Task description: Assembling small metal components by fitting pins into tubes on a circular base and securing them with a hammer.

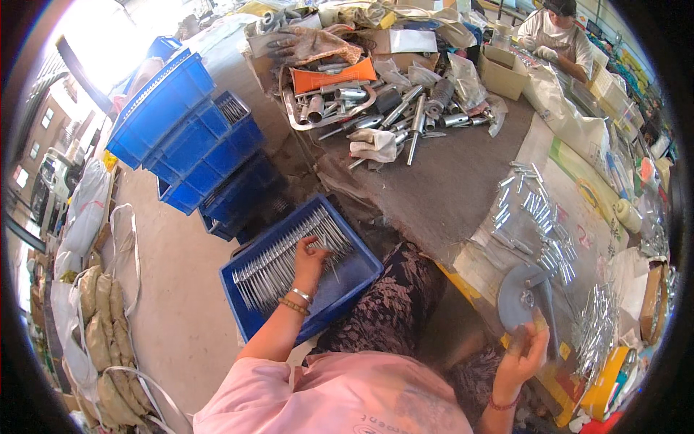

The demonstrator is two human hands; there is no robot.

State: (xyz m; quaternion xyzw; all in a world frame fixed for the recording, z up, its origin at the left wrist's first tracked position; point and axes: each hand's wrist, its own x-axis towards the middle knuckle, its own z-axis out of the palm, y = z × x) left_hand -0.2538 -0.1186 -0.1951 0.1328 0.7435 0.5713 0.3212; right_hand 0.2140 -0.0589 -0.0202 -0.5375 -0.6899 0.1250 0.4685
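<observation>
My left hand (309,258) reaches down into a blue plastic crate (358,278) beside my knee and its fingers close around a few of the long metal rods (278,264) lying in rows inside. My right hand (526,354) is raised at the table's near edge, fingers pinched on a small metal piece next to a grey round disc tool (522,295). Several short shiny metal pins (538,213) lie scattered on the sheet in front of that hand.
Stacked blue crates (191,137) stand on the floor to the left, with filled sacks (108,325) further left. A heap of metal parts, gloves and bags (383,101) covers the far table. Another person (553,36) works at the far right beside a cardboard box (502,72).
</observation>
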